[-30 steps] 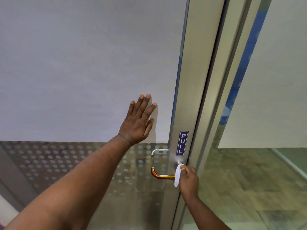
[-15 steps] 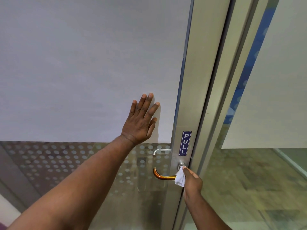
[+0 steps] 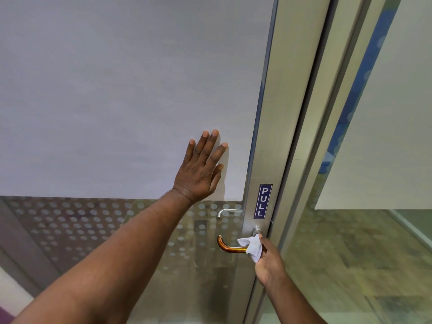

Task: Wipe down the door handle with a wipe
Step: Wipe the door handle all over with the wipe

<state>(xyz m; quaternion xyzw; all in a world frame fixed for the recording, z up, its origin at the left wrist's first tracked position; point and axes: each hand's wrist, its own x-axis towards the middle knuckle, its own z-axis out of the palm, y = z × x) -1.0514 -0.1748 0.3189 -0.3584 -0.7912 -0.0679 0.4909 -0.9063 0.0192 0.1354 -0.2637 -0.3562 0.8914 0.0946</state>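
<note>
Low on the door's metal frame (image 3: 278, 127), the right hand (image 3: 268, 263) is pinching a crumpled white wipe (image 3: 253, 247) in a closed grip and pressing it against the inner end of the amber door handle (image 3: 225, 246), just below the handle's round metal base. Meanwhile the left hand (image 3: 199, 169) is lying flat with fingers spread on the frosted door panel (image 3: 117, 90), holding nothing, while a blue PULL sign (image 3: 263, 201) is sitting on the frame above the handle.
</note>
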